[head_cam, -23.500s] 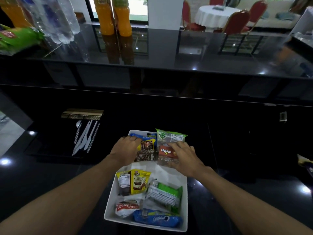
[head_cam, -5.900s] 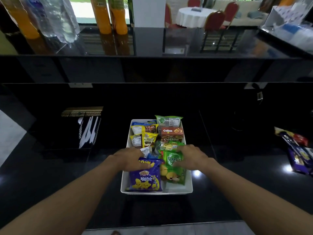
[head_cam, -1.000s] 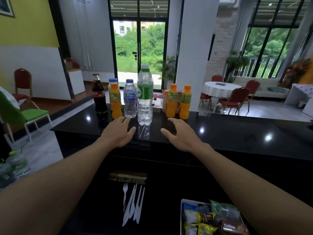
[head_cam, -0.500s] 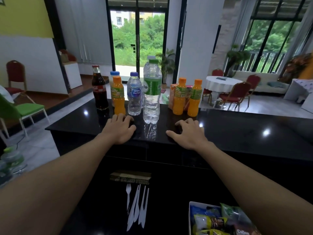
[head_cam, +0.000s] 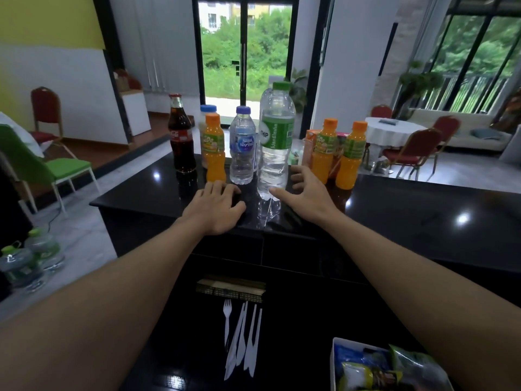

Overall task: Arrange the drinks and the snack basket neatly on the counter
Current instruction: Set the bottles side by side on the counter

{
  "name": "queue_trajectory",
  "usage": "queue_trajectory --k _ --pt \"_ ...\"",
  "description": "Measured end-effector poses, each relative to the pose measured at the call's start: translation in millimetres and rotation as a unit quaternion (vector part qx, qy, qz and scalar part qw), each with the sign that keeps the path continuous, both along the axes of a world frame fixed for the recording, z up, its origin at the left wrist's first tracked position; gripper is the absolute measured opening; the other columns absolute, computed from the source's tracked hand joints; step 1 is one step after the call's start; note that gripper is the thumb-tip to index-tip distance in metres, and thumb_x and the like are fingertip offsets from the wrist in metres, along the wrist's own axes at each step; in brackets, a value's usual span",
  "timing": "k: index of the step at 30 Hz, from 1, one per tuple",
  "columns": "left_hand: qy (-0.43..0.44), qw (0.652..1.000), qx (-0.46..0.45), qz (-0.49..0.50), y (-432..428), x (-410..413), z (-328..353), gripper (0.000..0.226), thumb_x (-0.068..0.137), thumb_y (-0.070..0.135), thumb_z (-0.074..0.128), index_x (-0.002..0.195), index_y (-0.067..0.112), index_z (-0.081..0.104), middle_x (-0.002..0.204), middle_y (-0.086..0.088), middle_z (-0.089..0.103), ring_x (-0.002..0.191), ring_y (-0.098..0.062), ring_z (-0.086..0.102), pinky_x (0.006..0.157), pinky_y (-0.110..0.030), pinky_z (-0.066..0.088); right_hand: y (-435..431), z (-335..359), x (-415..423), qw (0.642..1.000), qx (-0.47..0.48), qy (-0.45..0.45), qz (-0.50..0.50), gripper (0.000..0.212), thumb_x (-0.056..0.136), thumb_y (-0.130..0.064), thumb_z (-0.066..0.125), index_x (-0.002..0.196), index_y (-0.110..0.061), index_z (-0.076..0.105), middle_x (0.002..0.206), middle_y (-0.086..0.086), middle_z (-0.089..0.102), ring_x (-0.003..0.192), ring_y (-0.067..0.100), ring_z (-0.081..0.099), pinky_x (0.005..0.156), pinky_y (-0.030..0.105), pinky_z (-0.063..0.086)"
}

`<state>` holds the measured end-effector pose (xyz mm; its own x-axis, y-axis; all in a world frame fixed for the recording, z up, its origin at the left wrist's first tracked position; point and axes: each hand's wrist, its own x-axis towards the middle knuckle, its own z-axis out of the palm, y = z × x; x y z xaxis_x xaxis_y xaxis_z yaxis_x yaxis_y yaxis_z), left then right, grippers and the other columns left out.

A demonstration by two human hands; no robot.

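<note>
We note: left hand (head_cam: 217, 210) lies flat and empty on the glossy black counter (head_cam: 423, 210). Right hand (head_cam: 307, 196) is spread open at the base of the tall, clear, green-capped water bottle (head_cam: 275, 148). Risk: a low shove could topple it onto the adjacent orange juice bottles (head_cam: 322, 153).

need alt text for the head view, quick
Two hands at a row of drinks on a black counter: the right hand is open around the base of a tall water bottle, the left hand rests on the counter before a small water bottle. Below, plastic cutlery and a snack basket.
</note>
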<state>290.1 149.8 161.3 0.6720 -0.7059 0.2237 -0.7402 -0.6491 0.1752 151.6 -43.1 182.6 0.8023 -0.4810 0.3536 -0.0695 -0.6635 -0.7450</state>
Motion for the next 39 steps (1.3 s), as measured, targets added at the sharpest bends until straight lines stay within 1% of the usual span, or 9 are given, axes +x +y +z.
queue_trajectory --k 8,13,15,17,21,27,30,33,39 --pt "0.007 1.000 0.003 -0.010 0 2 -2 0.061 0.089 0.062 0.021 0.139 0.031 0.036 0.139 -0.001 0.035 0.134 -0.020 0.033 0.112 -0.041 0.020 5 -3 22 0.999 -0.021 -0.033 0.009 0.059 0.076 -0.049 0.085 0.121 -0.032 0.052 0.098 -0.026 0.059 0.085 -0.012 0.059 0.074 0.012 0.047" --pt "0.009 1.000 0.007 -0.008 2 2 -2 0.065 0.086 0.064 0.017 0.139 0.031 0.035 0.140 -0.001 0.035 0.134 -0.020 0.033 0.111 -0.041 0.021 1 -4 9 0.999 -0.020 -0.051 -0.001 0.056 0.076 -0.043 0.086 0.121 -0.025 0.057 0.107 -0.009 0.068 0.094 0.010 0.066 0.086 0.038 0.057" --pt "0.011 1.000 0.008 -0.010 2 1 -1 0.063 0.087 0.062 0.018 0.140 0.031 0.035 0.139 -0.001 0.035 0.134 -0.021 0.033 0.111 -0.040 0.021 -3 -3 -2 0.999 -0.026 -0.040 -0.011 0.065 0.077 -0.046 0.084 0.129 -0.019 0.056 0.115 0.000 0.067 0.102 0.020 0.064 0.092 0.045 0.055" --pt "0.010 1.000 0.008 -0.014 1 0 -1 0.061 0.090 0.061 0.020 0.139 0.030 0.036 0.138 -0.001 0.036 0.133 -0.020 0.033 0.110 -0.040 0.022 -9 -3 -15 0.999 -0.035 -0.033 -0.022 0.072 0.078 -0.048 0.083 0.135 -0.017 0.053 0.119 0.002 0.065 0.105 0.022 0.063 0.093 0.046 0.054" --pt "-0.034 0.999 0.002 -0.026 -1 -3 7 0.049 0.096 0.051 0.035 0.135 0.022 0.043 0.132 -0.002 0.043 0.124 -0.022 0.041 0.102 -0.039 0.032 -25 -1 -41 0.997 -0.061 -0.034 -0.036 0.064 0.079 -0.048 0.082 0.130 -0.020 0.057 0.112 -0.003 0.066 0.098 0.019 0.063 0.088 0.043 0.055" --pt "-0.116 0.981 -0.140 -0.072 -32 -19 51 0.042 0.090 0.042 0.056 0.123 0.016 0.050 0.118 -0.002 0.052 0.109 -0.020 0.049 0.095 -0.037 0.042 -51 -1 -74 0.994 -0.076 -0.040 -0.072 0.053 0.077 -0.047 0.083 0.120 -0.026 0.061 0.102 -0.004 0.062 0.085 0.008 0.058 0.070 0.023 0.044" --pt "-0.157 0.965 -0.195 -0.073 -59 -21 83 0.048 0.089 0.044 0.059 0.125 0.015 0.049 0.122 -0.005 0.055 0.111 -0.022 0.050 0.099 -0.040 0.042 -64 -2 -89 0.993 -0.077 -0.034 -0.082 0.054 0.076 -0.049 0.083 0.120 -0.029 0.060 0.103 -0.003 0.061 0.086 0.009 0.059 0.072 0.026 0.048" --pt "-0.143 0.956 -0.249 -0.060 -85 -18 113 0.055 0.087 0.047 0.061 0.129 0.013 0.047 0.123 -0.007 0.052 0.111 -0.023 0.049 0.099 -0.041 0.043 -73 -5 -98 0.994 -0.042 -0.055 -0.087 0.057 0.073 -0.047 0.086 0.121 -0.033 0.061 0.108 -0.003 0.064 0.088 0.014 0.066 0.078 0.034 0.057" --pt "-0.167 0.956 -0.240 0.015 -117 -5 143 0.077 0.087 0.054 0.059 0.142 0.008 0.032 0.138 -0.014 0.039 0.123 -0.032 0.038 0.101 -0.045 0.039 -80 -8 -99 0.994 -0.012 -0.075 -0.080 0.057 0.067 -0.052 0.087 0.117 -0.047 0.060 0.110 -0.004 0.064 0.090 0.013 0.067 0.084 0.038 0.059"
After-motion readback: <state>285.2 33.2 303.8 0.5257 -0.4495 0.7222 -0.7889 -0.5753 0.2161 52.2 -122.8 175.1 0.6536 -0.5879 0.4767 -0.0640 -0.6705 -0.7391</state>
